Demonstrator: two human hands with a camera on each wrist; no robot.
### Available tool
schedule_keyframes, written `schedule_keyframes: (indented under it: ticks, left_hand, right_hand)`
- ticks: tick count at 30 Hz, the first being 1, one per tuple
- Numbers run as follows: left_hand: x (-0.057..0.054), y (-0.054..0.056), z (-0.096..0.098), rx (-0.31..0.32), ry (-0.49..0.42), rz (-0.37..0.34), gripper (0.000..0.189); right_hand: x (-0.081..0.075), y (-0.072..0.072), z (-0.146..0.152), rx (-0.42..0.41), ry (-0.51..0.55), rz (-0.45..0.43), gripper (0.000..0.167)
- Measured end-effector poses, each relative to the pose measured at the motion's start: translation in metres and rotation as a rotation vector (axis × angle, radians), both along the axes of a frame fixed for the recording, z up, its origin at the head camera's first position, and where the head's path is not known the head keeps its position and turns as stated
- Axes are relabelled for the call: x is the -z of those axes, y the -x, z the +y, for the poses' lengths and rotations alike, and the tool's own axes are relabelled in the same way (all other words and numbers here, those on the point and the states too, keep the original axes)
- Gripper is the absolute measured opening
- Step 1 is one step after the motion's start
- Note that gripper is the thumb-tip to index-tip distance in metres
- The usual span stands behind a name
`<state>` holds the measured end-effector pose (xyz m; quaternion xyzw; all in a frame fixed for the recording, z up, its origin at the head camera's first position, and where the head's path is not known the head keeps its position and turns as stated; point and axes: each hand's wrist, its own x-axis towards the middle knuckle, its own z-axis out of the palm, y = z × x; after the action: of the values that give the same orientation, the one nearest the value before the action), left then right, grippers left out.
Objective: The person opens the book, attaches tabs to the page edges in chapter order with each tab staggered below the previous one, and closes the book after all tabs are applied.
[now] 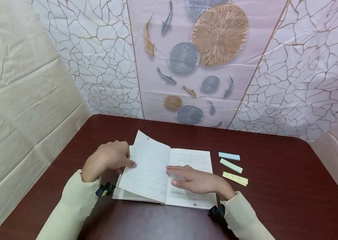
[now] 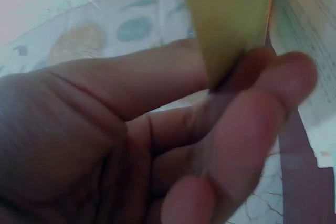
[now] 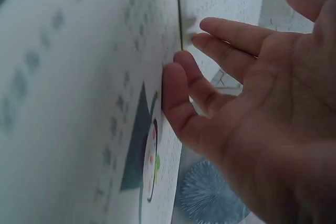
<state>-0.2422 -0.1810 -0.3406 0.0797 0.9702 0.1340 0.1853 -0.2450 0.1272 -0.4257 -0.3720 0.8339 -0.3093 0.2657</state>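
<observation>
An open book (image 1: 193,196) with lines of small print lies on the table. My left hand (image 1: 107,158) pinches the outer edge of a left-hand leaf (image 1: 151,166), which is lifted and slanted over the pages below. In the left wrist view the leaf (image 2: 236,14) looks yellowish and sits between the thumb and fingers of my left hand (image 2: 210,135). My right hand (image 1: 196,180) rests on the right page, fingers spread toward the spine. The right wrist view shows its fingertips against the printed page (image 3: 94,103), which carries a dark triangular picture.
To the right of the book lie a blue paper strip (image 1: 229,156), a green strip (image 1: 231,165) and yellow strips (image 1: 235,178). Behind the dark red-brown table (image 1: 277,186) hangs a patterned cloth (image 1: 184,96). A pale cloth (image 1: 22,100) borders the left side.
</observation>
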Motion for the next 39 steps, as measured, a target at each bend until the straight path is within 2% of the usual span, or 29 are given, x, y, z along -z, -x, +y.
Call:
schedule_keyframes:
  ticks: [2,8,12,15,18,20,22,25,28,32,36,39]
  left_hand:
    - [0.005,0.003,-0.001,-0.009,0.045,-0.025,0.025]
    - [0.021,0.011,0.002,-0.022,0.207,-0.055,0.033]
    - [0.022,0.008,0.007,-0.061,0.283,-0.002,0.035]
    - [0.018,0.007,0.014,-0.044,0.299,0.073,0.038]
    - [0.023,0.011,0.024,0.039,0.206,0.120,0.040]
    - [0.033,0.015,0.032,0.117,0.109,0.124,0.045]
    - [0.044,0.016,0.040,0.186,0.019,0.118,0.063]
    - [0.057,0.014,0.052,0.243,-0.062,0.087,0.083]
    - [0.064,0.011,0.062,0.257,-0.088,0.064,0.087]
    - [0.069,0.008,0.069,0.260,-0.068,0.049,0.082]
    - [0.072,0.005,0.070,0.245,-0.078,0.014,0.079]
    - [0.074,0.005,0.070,0.235,-0.108,-0.004,0.078]
  right_hand:
    - [-0.001,-0.003,-0.003,-0.003,-0.030,0.028,0.061]
    - [0.000,-0.008,-0.009,-0.001,-0.074,0.064,0.063]
    - [-0.001,-0.010,-0.011,-0.029,-0.096,0.157,0.054]
    - [-0.003,-0.013,-0.013,-0.039,-0.118,0.239,0.052]
    - [-0.005,-0.015,-0.015,-0.039,-0.129,0.301,0.055]
    - [-0.005,-0.016,-0.015,-0.037,-0.132,0.315,0.056]
    - [-0.005,-0.016,-0.016,-0.048,-0.123,0.326,0.056]
    - [-0.003,-0.015,-0.016,-0.064,-0.111,0.332,0.058]
    - [-0.002,-0.014,-0.014,-0.069,-0.102,0.348,0.058]
    - [-0.001,-0.011,-0.012,-0.076,-0.091,0.347,0.057]
    - [-0.001,-0.007,-0.009,-0.083,-0.065,0.268,0.055]
    - [-0.002,-0.004,-0.004,-0.049,-0.031,0.195,0.049]
